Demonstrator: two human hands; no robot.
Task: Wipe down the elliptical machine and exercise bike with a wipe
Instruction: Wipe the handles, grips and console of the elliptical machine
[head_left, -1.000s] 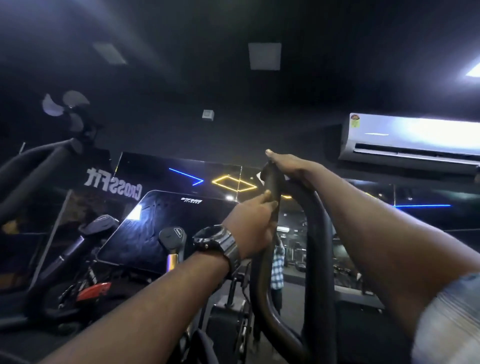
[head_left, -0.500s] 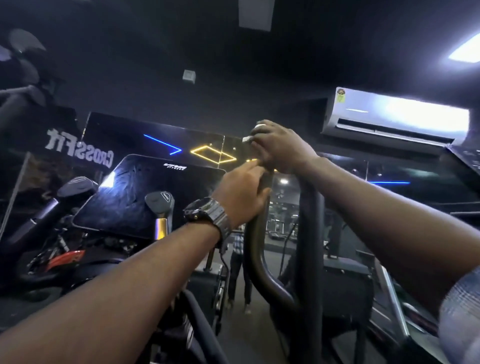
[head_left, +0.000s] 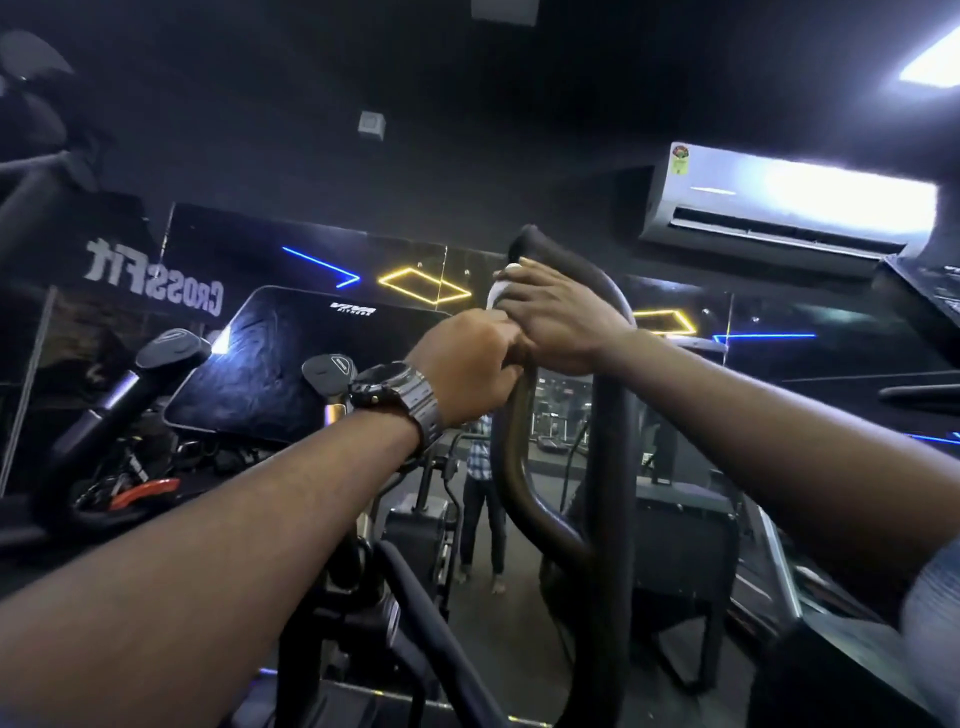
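Observation:
The elliptical's black looped handlebar rises in front of me, its rounded top just above my hands. My right hand wraps around the upper part of the bar with a white wipe pressed under its fingers; only a corner of the wipe shows. My left hand, with a metal watch on the wrist, grips the same bar directly below, touching the right hand. The machine's dark console tilts at centre left.
Two short grips stand beside the console. A mirror wall ahead reflects a person standing. An air conditioner hangs at upper right. A fan sits at upper left, more machine frames at both sides.
My right hand has slid down from the bar's tip onto the section just above my left hand, leaving the tip bare. The wipe's white corner now shows more. The view shifted slightly.

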